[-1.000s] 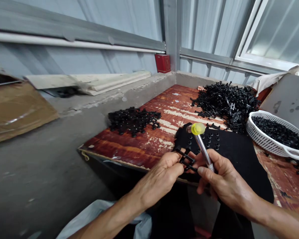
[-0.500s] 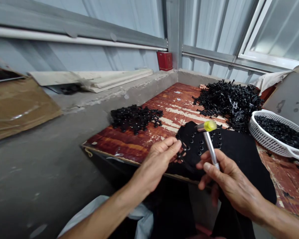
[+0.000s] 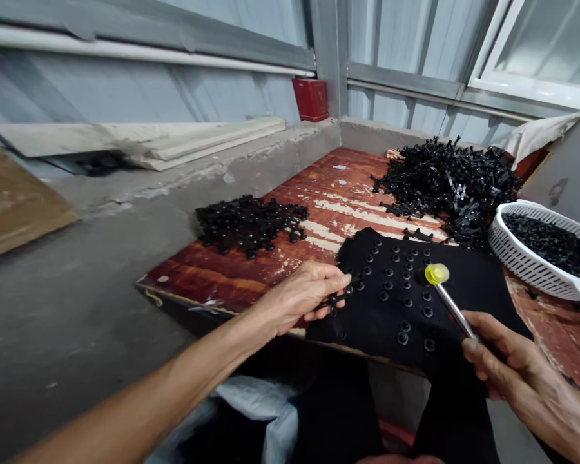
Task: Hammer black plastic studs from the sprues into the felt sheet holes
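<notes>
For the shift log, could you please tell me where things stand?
Left hand: black plastic piece over black studded sheet. Right hand: yellow-headed mallet. Nothing in the way.

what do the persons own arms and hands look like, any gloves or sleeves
The left hand and right hand are bare and gloveless, with lean, sinewy fingers. The left forearm and right forearm are bare too, with no sleeve, watch or band in view.

Daylight came soft through the frosted window (image 3: 546, 45), upper right; shadows stayed weak, deepest below the tabletop (image 3: 222, 277) front edge. Wide-angle bowing showed at the frame edges, with the pipe (image 3: 125, 51) curved. The black parts (image 3: 449, 180) lost detail; left forearm (image 3: 125, 406) slightly blurred.
</notes>
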A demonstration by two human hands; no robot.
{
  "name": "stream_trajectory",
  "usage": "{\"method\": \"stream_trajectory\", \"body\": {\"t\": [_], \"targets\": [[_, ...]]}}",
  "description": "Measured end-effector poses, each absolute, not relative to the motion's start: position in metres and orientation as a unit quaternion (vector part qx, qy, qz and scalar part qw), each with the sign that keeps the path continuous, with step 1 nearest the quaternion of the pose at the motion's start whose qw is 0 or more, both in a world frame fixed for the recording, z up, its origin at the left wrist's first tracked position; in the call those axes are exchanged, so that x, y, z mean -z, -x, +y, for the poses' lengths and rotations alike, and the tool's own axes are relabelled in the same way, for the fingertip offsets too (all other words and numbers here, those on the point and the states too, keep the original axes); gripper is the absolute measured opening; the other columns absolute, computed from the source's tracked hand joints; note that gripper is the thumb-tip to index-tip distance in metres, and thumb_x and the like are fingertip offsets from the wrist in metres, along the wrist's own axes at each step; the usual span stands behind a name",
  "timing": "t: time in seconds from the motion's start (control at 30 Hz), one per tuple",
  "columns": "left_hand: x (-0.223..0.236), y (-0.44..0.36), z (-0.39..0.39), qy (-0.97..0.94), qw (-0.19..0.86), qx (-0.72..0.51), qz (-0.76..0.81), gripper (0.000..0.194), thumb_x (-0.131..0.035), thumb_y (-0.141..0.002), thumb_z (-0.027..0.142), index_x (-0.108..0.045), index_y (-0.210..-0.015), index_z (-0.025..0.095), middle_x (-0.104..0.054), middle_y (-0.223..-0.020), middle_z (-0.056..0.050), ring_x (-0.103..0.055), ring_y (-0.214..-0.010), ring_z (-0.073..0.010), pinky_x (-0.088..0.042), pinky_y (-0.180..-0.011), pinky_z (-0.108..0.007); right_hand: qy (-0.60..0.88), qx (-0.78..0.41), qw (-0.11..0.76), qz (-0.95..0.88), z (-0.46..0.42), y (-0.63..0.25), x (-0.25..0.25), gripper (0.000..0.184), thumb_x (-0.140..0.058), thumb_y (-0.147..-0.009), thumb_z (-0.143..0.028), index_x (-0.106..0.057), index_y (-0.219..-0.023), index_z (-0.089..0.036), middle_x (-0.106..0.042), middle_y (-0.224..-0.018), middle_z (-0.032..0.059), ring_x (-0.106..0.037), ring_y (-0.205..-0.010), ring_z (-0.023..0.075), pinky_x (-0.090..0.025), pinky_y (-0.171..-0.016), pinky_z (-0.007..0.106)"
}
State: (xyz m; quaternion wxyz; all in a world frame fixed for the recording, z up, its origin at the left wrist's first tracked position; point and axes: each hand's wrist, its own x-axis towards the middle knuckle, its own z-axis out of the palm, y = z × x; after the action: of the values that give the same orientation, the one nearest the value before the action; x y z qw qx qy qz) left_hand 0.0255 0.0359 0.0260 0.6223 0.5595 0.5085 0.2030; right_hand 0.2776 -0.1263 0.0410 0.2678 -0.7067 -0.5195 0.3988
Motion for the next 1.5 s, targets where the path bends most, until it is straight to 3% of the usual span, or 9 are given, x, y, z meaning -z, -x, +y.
{"method": "stream_trajectory", "body": {"t": [0.27,0.5,0.63,0.73,0.83,0.93,1.13,1.37,1.5], "targets": [[-0.022,-0.023,0.034,-0.561,0.614,-0.201,0.518,0.042,-0.07,-0.064,0.054,-0.055,-0.065,0.015,-0.056,-0.056,0.0,-0.04,-0.039,-0.0047,-0.019,-0.034,-0.014,0.743,-0.343,0.285,-0.499,-0.13,-0.291,-0.021,0.058,-0.053,-0.085,-0.059,-0.056,-0.132,-0.025,-0.058,-0.071,0.0021,-0.054,-0.06,0.0172,-0.051,-0.052,0.028],[-0.019,-0.023,0.034,-0.566,0.608,-0.206,0.518,0.04,-0.068,-0.066,0.053,-0.054,-0.064,0.016,-0.056,-0.056,0.0,-0.039,-0.039,-0.0049,-0.018,-0.035,-0.015,0.721,-0.369,0.271,-0.52,-0.128,-0.292,-0.018,0.054,-0.047,-0.091,-0.057,-0.051,-0.134,-0.025,-0.05,-0.068,-0.001,-0.049,-0.058,0.0151,-0.047,-0.05,0.025],[-0.021,-0.024,0.033,-0.574,0.592,-0.198,0.53,0.038,-0.067,-0.067,0.052,-0.054,-0.064,0.016,-0.057,-0.056,0.0,-0.039,-0.038,-0.0049,-0.017,-0.034,-0.015,0.708,-0.342,0.255,-0.562,-0.126,-0.287,-0.022,0.051,-0.041,-0.095,-0.054,-0.051,-0.134,-0.023,-0.057,-0.07,0.0012,-0.054,-0.059,0.016,-0.049,-0.051,0.025],[-0.025,-0.026,0.032,-0.578,0.575,-0.185,0.549,0.037,-0.067,-0.068,0.05,-0.054,-0.063,0.016,-0.056,-0.054,0.001,-0.038,-0.035,-0.0048,-0.017,-0.033,-0.015,0.698,-0.279,0.248,-0.611,-0.122,-0.278,-0.029,0.047,-0.04,-0.096,-0.048,-0.05,-0.135,-0.024,-0.068,-0.089,0.0072,-0.065,-0.075,0.0199,-0.055,-0.067,0.03],[-0.028,-0.028,0.033,-0.598,0.551,-0.192,0.55,0.033,-0.065,-0.071,0.046,-0.055,-0.061,0.016,-0.057,-0.053,0.001,-0.038,-0.033,-0.0047,-0.018,-0.032,-0.015,0.652,-0.206,0.254,-0.684,-0.111,-0.266,-0.039,0.043,-0.043,-0.097,-0.034,-0.046,-0.14,-0.028,-0.065,-0.122,0.0098,-0.065,-0.105,0.0231,-0.054,-0.088,0.034],[-0.029,-0.029,0.034,-0.622,0.525,-0.192,0.549,0.03,-0.061,-0.073,0.042,-0.055,-0.06,0.016,-0.056,-0.051,0.001,-0.038,-0.033,-0.0046,-0.022,-0.033,-0.015,0.58,-0.16,0.266,-0.753,-0.095,-0.253,-0.046,0.047,-0.039,-0.095,-0.018,-0.044,-0.142,-0.023,-0.063,-0.126,0.0124,-0.061,-0.115,0.0236,-0.053,-0.093,0.036],[-0.028,-0.03,0.033,-0.642,0.502,-0.18,0.55,0.027,-0.054,-0.076,0.038,-0.052,-0.059,0.017,-0.056,-0.052,0.002,-0.038,-0.034,-0.005,-0.023,-0.034,-0.015,0.554,-0.109,0.211,-0.798,-0.071,-0.239,-0.036,0.059,-0.033,-0.086,-0.003,-0.04,-0.145,-0.012,-0.067,-0.099,0.0149,-0.067,-0.091,0.0254,-0.057,-0.082,0.045],[-0.028,-0.029,0.033,-0.638,0.511,-0.171,0.551,0.028,-0.052,-0.077,0.038,-0.051,-0.059,0.017,-0.055,-0.051,0.002,-0.037,-0.033,-0.0048,-0.022,-0.034,-0.016,0.528,-0.089,0.239,-0.81,-0.073,-0.244,-0.036,0.061,-0.034,-0.089,-0.005,-0.031,-0.149,-0.012,-0.061,-0.087,0.0098,-0.058,-0.059,0.0165,-0.055,-0.054,0.029],[-0.028,-0.029,0.034,-0.642,0.51,-0.169,0.546,0.031,-0.052,-0.077,0.039,-0.049,-0.056,0.017,-0.055,-0.049,0.002,-0.037,-0.032,-0.0048,-0.021,-0.034,-0.017,0.54,-0.095,0.202,-0.811,-0.074,-0.242,-0.037,0.059,-0.033,-0.087,-0.004,-0.038,-0.145,-0.011,-0.062,-0.085,0.0098,-0.058,-0.057,0.0161,-0.055,-0.055,0.03]]}}
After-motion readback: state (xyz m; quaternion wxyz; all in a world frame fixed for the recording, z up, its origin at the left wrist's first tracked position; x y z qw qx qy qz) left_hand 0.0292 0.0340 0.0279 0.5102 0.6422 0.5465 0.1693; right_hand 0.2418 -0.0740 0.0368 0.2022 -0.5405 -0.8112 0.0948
